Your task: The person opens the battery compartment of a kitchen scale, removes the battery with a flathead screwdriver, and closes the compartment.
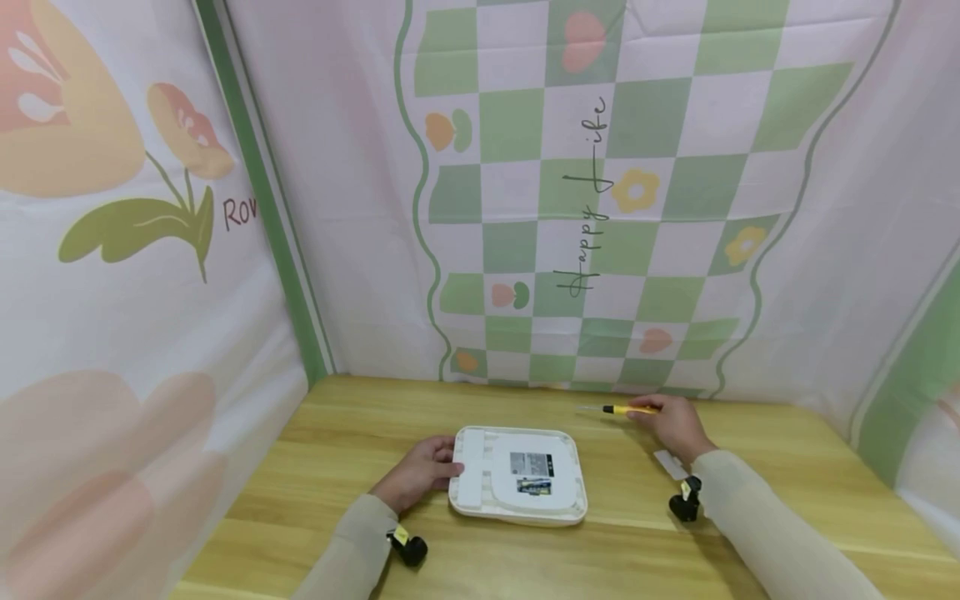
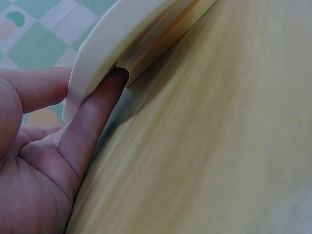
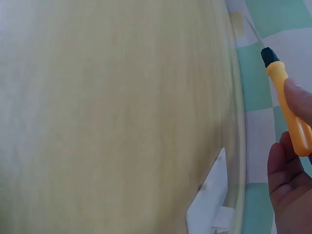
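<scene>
A flat white square device point(image 1: 487, 498) with rounded corners lies on the table, its face with a printed label up. Below the label an uncovered compartment shows batteries point(image 1: 534, 487). My left hand point(image 1: 420, 473) pinches the device's left edge; in the left wrist view one finger reaches under the rim point(image 2: 97, 53). To the right and farther back, my right hand point(image 1: 675, 423) holds a screwdriver point(image 1: 628, 409) by its yellow handle, above the table. The thin metal shaft points left, away from the device. Near that wrist lies a small white plastic cover point(image 3: 209, 200).
The wooden table point(image 1: 360, 417) runs back to a hanging cloth point(image 1: 570, 192) with green and white checks. Another printed cloth point(image 1: 135, 333) hangs along the left side. Small black cameras point(image 1: 408, 548) are worn on both wrists.
</scene>
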The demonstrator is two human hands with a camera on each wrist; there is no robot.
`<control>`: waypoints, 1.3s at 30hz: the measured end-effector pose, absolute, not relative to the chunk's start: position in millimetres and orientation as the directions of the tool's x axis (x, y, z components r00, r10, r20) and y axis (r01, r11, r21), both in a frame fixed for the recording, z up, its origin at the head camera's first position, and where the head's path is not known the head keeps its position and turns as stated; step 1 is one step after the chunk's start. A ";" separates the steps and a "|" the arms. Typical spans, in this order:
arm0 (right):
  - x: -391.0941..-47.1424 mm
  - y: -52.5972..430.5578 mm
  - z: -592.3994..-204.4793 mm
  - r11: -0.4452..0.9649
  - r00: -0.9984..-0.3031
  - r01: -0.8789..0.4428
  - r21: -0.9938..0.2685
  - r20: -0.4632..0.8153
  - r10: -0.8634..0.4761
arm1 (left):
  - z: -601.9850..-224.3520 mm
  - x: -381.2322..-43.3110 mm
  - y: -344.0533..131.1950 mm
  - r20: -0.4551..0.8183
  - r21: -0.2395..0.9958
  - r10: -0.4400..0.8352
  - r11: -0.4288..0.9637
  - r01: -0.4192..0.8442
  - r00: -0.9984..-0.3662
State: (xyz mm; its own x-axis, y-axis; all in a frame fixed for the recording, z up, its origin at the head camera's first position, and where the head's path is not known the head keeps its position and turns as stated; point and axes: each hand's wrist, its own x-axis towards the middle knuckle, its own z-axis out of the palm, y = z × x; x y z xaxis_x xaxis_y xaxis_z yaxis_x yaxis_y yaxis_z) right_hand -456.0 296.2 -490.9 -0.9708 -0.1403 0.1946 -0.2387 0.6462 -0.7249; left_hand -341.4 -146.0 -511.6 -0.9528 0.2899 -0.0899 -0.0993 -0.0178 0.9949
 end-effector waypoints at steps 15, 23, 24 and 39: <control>-466.6 295.7 -498.7 0.688 -0.955 -0.292 -0.665 0.238 -0.177 | -513.3 -342.8 -146.3 -0.090 0.994 0.285 -0.037 -0.105 -0.954; -468.7 298.1 -501.8 0.670 -0.963 -0.268 -0.692 0.222 -0.156 | -512.2 -342.6 -145.7 -0.090 0.994 0.288 -0.031 -0.103 -0.953; -469.4 298.3 -502.7 0.667 -0.962 -0.269 -0.695 0.222 -0.157 | -512.0 -342.6 -145.7 -0.092 0.994 0.286 -0.028 -0.105 -0.954; -475.6 300.7 -513.3 0.693 -0.952 -0.306 -0.653 0.225 -0.208 | -513.0 -343.2 -145.7 -0.108 0.994 0.267 0.001 -0.111 -0.958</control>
State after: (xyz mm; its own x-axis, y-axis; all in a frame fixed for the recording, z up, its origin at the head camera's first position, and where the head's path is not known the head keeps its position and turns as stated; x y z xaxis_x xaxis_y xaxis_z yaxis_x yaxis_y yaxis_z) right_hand -475.6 300.7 -513.3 -0.9518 -0.2083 0.2251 -0.3060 0.6925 -0.6533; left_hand -343.2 -145.7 -513.0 -0.9578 0.2666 -0.1077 -0.1115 0.0010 0.9938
